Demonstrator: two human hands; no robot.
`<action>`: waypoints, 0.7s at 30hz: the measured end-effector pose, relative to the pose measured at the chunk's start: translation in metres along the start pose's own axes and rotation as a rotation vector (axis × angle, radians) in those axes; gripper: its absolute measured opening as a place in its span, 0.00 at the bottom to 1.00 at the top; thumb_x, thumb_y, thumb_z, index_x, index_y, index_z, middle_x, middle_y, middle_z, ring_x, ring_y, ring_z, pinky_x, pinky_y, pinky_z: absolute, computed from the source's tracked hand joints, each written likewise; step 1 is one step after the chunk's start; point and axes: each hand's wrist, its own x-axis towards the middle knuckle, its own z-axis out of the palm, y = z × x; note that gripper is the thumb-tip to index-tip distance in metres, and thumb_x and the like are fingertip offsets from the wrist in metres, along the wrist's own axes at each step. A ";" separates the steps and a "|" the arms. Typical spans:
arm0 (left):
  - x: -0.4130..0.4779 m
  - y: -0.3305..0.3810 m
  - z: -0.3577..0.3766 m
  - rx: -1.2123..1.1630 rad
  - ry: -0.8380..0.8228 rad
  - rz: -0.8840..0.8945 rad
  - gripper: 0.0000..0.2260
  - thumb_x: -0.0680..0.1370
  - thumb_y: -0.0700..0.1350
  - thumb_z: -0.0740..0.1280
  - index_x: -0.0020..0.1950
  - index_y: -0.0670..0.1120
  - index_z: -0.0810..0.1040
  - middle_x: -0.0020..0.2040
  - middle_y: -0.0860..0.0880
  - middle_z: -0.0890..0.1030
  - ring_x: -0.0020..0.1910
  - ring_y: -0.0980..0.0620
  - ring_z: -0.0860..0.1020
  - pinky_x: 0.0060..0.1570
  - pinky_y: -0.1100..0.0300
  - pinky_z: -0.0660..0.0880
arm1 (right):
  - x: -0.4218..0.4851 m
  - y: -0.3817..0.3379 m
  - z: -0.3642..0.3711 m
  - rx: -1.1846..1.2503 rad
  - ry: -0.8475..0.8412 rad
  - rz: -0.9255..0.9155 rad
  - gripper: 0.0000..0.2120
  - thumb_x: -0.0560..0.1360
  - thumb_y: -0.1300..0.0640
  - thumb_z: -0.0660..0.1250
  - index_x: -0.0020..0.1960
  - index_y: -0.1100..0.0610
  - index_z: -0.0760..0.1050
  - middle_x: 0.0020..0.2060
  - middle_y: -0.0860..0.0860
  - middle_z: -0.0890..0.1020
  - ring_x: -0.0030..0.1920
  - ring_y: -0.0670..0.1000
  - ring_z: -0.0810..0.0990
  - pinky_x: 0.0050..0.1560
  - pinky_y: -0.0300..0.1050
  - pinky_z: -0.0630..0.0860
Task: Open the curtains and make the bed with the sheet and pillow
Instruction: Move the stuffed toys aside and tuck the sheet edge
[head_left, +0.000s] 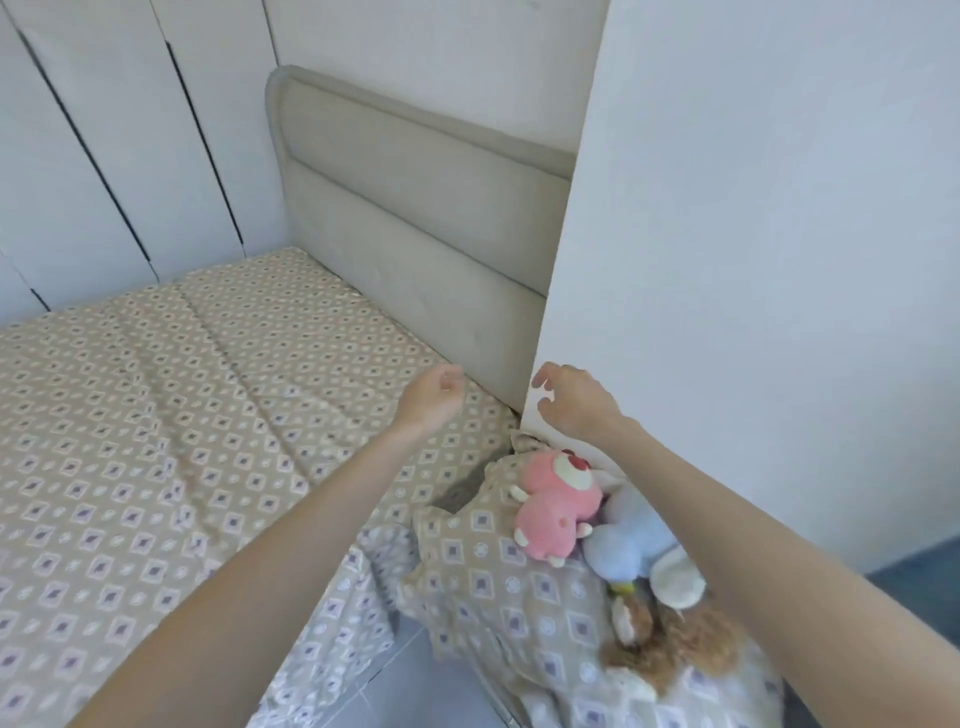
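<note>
Our left hand (434, 396) and right hand (574, 400) hover, fingers (451, 375) loose, seemingly empty; grabbing the beige patterned pillow (483, 577) could spill the pink plush toy (550, 506).

Both arms are stretched forward, bare as far as shown. The left forearm (270, 561) is seen rising from the lower left, with the wrist slightly bent. The left hand (434, 397) is held with fingers loosely curled inward and nothing gripped. The right forearm (753, 525) is seen entering from the lower right. The right hand (576, 402) is shown back-up, fingers spread and hooked, thumb (545, 410) set apart below them, nothing held. The hands are seen near each other, not touching, at similar height.
</note>
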 end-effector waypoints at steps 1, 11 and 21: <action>-0.002 0.005 0.020 0.006 -0.042 0.008 0.17 0.80 0.42 0.57 0.69 0.47 0.71 0.66 0.47 0.74 0.63 0.49 0.73 0.60 0.58 0.70 | -0.010 0.020 0.000 0.004 -0.018 0.040 0.17 0.76 0.59 0.59 0.64 0.54 0.70 0.60 0.53 0.74 0.61 0.55 0.72 0.58 0.51 0.73; -0.027 0.017 0.183 0.117 -0.354 -0.029 0.18 0.76 0.38 0.62 0.66 0.42 0.73 0.63 0.43 0.76 0.64 0.45 0.74 0.59 0.56 0.70 | -0.104 0.170 0.039 0.041 -0.138 0.388 0.20 0.78 0.55 0.61 0.69 0.55 0.65 0.64 0.59 0.68 0.63 0.62 0.70 0.60 0.53 0.71; 0.005 -0.024 0.238 0.317 -0.443 -0.280 0.41 0.72 0.49 0.66 0.77 0.59 0.44 0.75 0.38 0.53 0.71 0.35 0.60 0.69 0.45 0.63 | -0.111 0.207 0.107 0.377 -0.243 0.909 0.46 0.74 0.45 0.66 0.77 0.47 0.36 0.75 0.66 0.44 0.70 0.70 0.61 0.68 0.62 0.64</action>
